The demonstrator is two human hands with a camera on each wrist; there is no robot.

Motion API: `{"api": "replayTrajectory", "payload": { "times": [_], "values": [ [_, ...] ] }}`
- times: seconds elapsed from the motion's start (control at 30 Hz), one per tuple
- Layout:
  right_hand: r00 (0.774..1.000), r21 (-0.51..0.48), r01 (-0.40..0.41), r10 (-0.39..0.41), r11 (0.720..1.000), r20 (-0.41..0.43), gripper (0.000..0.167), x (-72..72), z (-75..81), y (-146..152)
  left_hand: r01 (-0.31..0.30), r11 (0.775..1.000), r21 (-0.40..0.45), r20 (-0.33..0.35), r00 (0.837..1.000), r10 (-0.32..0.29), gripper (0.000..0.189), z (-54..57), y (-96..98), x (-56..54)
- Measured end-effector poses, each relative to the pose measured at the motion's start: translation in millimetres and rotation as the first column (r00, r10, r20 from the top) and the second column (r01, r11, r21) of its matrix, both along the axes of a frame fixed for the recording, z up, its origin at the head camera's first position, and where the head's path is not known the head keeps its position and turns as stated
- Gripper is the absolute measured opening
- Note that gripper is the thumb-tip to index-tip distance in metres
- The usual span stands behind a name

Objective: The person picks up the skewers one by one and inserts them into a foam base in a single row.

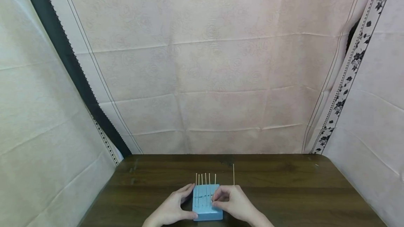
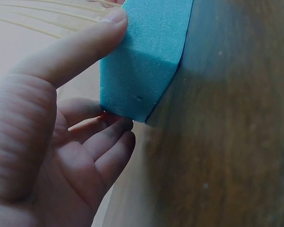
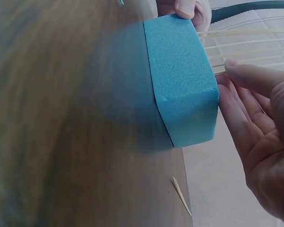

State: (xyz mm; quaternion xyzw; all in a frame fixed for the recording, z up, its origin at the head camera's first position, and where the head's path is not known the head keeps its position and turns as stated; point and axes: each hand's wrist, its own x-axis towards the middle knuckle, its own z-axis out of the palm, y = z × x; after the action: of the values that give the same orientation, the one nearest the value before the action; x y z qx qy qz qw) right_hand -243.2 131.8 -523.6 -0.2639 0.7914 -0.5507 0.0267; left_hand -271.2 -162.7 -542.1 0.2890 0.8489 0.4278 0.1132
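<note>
A light blue foam block (image 1: 207, 216) sits on the brown table, with several thin wooden skewers (image 1: 202, 179) standing up from its top. My left hand (image 1: 175, 206) grips the block's left side, the thumb at its near corner; in the left wrist view the thumb lies along one edge of the block (image 2: 146, 42) and the other fingers curl at its side. With thumb and forefinger, my right hand (image 1: 233, 200) pinches a skewer (image 1: 215, 179) at the block's right side. In the right wrist view, the fingertips meet this skewer (image 3: 220, 73) close to the foam; its lower tip is hidden.
Another skewer (image 1: 233, 174) lies on the wooden table (image 1: 284, 185) just past my right hand; its pointed end (image 3: 180, 194) shows in the right wrist view. Pale cloth (image 1: 221, 80) hangs behind the table and at both sides.
</note>
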Motion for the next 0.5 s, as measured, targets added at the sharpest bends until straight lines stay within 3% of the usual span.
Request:
{"api": "replayTrajectory", "payload": {
  "times": [0.5],
  "values": [
    [1.0, 0.041, 0.016, -0.015, 0.999, -0.007, 0.009, 2.6, 5.2, -2.2, -0.009, 1.0, -0.03, -0.017, 1.0, 0.008, 0.103, 2.3, 0.4, 1.0]
  ]
}}
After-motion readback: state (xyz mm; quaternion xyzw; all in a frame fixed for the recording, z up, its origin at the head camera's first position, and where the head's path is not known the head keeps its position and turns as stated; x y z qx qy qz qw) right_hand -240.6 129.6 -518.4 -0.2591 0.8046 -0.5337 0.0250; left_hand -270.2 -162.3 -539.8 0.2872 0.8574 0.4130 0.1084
